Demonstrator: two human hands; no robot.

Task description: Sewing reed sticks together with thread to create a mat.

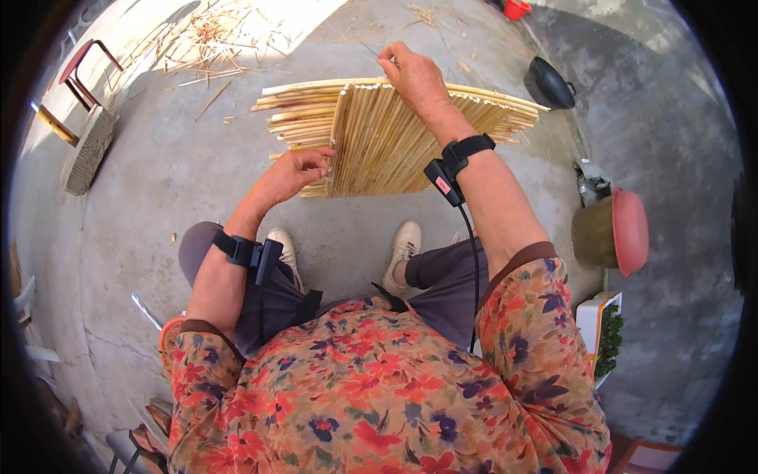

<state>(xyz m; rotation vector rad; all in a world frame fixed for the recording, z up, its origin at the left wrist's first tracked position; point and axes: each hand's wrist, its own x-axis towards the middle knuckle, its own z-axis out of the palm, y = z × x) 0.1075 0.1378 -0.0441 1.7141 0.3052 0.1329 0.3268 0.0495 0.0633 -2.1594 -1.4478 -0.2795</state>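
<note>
In the upper middle of the frame a pale woven mat of split bamboo strips (387, 138) looks partly done, loose strip ends jutting sideways, the left hand (296, 172) pinching its lower edge, the right hand (414, 79) fingers curled over its top

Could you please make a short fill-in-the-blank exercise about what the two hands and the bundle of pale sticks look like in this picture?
1. The left hand grips the near edge of the panel of pale sticks, and the right hand grips its ______ edge.
2. The panel lies across a layer of sticks on the ______ floor.
3. The round black pan lies to the person's ______.
4. Each wrist wears a ______ strap.

Missing words: far; concrete; right; black
</note>
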